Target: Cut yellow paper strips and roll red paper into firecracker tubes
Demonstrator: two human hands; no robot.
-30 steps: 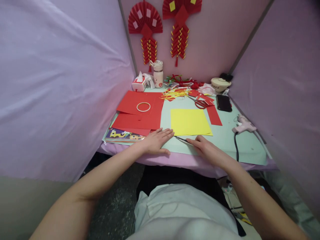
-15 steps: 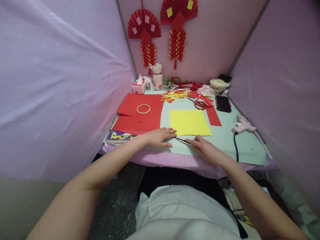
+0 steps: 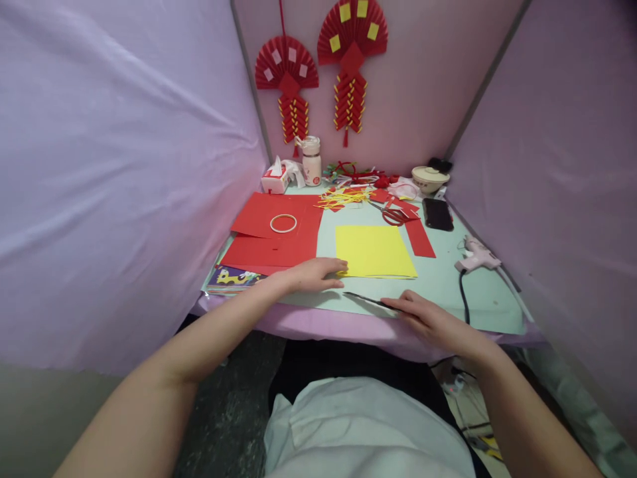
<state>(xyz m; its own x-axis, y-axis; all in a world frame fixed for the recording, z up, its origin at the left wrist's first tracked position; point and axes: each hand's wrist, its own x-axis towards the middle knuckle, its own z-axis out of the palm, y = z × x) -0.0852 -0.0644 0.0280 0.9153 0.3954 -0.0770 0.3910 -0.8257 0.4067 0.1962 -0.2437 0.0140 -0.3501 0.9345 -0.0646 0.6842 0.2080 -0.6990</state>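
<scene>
My left hand point(image 3: 318, 273) lies at the lower left corner of the yellow paper point(image 3: 375, 249), fingers stretched out and thumb apart. The paper is a flat folded sheet or small stack, its layers slightly parted along the near edge. Closer to the table's front edge, my right hand point(image 3: 423, 314) is closed around a slim knife-like tool point(image 3: 365, 298). Its thin dark blade points left toward my left hand and is apart from the paper. My fingers hide its handle, so its exact kind is hard to make out.
Red sheets point(image 3: 279, 255) with a pale ring point(image 3: 283, 224) lie left. Behind are yellow strips point(image 3: 343, 198), red-handled scissors point(image 3: 393, 216) and a bottle point(image 3: 312, 162). A phone point(image 3: 438, 214) and a corded glue gun point(image 3: 478, 255) lie right. Red fans point(image 3: 352, 33) hang on the back wall.
My right hand has drawn the blade away from the yellow paper's near edge, toward me and a little right. My left fingers have lifted and bent slightly. The view has tilted up a little.
</scene>
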